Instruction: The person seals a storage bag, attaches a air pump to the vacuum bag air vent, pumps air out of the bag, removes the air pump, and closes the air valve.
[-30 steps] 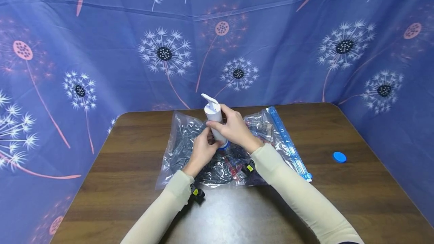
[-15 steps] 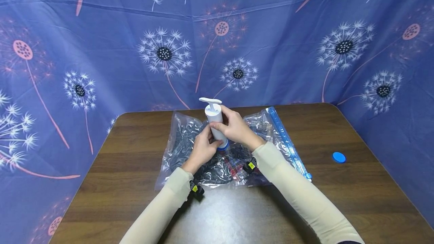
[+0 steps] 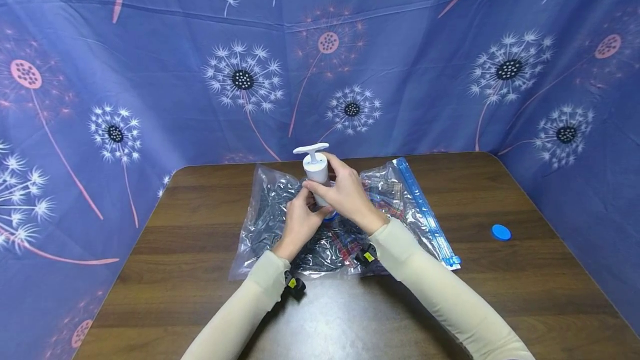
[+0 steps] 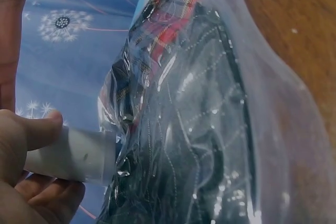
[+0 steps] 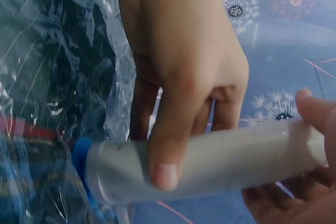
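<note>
A white hand pump (image 3: 316, 170) with a T-shaped handle (image 3: 311, 149) stands nearly upright on a clear plastic storage bag (image 3: 265, 238). My right hand (image 3: 348, 190) grips the pump's upper barrel. Lower down, my left hand (image 3: 301, 222) holds the barrel near its base, thumb and fingers on opposite sides. At the pump's foot, a blue valve ring (image 5: 80, 158) shows in the right wrist view, touching the barrel's end. Inside the bag lie folded dark quilted fabric (image 4: 194, 119) and red plaid cloth (image 4: 173, 30). The hands partly hide the barrel.
A round blue cap (image 3: 501, 232) lies on the wooden table (image 3: 500, 293) to the right. The bag's blue zip strip (image 3: 422, 204) runs along its right side, with a slider at the near end. Blue dandelion-print cloth (image 3: 425, 71) hangs behind the table.
The pump's handle has turned from slanting to lying crosswise. My right hand has shifted slightly around the barrel, while the left hand stays at the base. Bag and cap look unmoved.
</note>
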Available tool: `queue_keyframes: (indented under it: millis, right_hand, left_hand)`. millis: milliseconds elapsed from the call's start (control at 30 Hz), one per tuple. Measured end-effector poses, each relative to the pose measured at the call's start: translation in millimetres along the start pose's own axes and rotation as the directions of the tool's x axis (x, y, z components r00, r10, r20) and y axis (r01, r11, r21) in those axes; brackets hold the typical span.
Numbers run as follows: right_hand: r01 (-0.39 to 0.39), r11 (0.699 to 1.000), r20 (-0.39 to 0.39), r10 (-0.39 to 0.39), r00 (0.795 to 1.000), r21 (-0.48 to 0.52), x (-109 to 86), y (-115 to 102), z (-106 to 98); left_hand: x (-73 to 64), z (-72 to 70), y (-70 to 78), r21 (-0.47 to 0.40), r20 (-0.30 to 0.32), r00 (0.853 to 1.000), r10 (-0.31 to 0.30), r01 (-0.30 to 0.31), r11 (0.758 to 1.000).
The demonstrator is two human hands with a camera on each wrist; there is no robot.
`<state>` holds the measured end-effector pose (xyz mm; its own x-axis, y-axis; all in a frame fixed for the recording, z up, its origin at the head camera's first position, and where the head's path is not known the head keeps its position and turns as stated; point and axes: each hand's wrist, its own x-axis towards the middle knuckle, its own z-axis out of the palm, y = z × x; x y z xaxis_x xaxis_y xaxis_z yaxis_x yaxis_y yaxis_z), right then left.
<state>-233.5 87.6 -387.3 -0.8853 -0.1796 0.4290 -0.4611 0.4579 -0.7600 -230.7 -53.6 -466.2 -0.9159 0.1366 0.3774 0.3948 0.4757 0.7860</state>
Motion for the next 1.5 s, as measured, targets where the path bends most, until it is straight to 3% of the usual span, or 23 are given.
queue_keyframes:
  millis: [200,367,567,800,1033,1333,1500]
  right_hand:
    - [-0.009,1.000,-0.042,0.008,0.999,-0.023,-1.8,-0.7,3.2]
    - [0.007,1.000,0.022,-0.007,1.000,0.020,1.4,2.1,0.7]
    - [0.002,0.996,0.117,-0.012,0.993,0.089,5.5,8.7,-5.8]
    - [-0.004,0.993,0.184,-0.018,0.983,0.122,8.9,13.4,-8.1]
    - [-0.046,0.990,0.164,0.024,0.986,0.130,3.4,7.2,-3.4]
    - [-0.045,0.998,-0.042,0.044,0.998,-0.032,-5.3,-6.1,9.5]
    - [-0.034,0.999,0.002,0.034,0.999,-0.016,-2.7,1.1,6.7]
  left_hand:
    - [2.2,-0.7,1.3,0.020,0.004,1.000,-0.019,0.019,1.000]
    - [7.1,-11.3,-3.0,0.030,0.078,0.997,0.011,-0.013,0.999]
    - [13.3,-18.4,-7.0,-0.040,0.211,0.977,0.021,-0.013,0.999]
    - [14.2,-18.1,-10.9,-0.127,0.269,0.963,0.027,0.008,0.992]
    - [11.2,-13.8,-12.1,-0.114,0.223,0.975,0.022,0.004,0.993]
    - [4.3,-1.5,-4.7,0.002,0.058,0.998,0.014,-0.014,1.000]
    - [6.9,-1.2,-2.8,0.030,0.064,0.998,-0.007,0.005,1.000]
